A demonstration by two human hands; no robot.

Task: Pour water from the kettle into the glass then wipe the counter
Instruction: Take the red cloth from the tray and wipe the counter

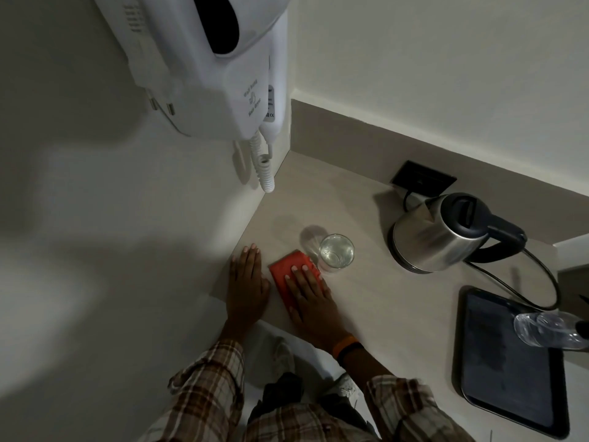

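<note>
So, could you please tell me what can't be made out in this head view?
- Red cloth: its near part is hidden under the right hand.
- Plastic bottle on the dark tray: cut off by the right edge.
- Hair dryer label: print too small and blurred to read.
- Kettle: closed lid hides any water left inside.
- Wall unit: top cut off by the upper edge.
</note>
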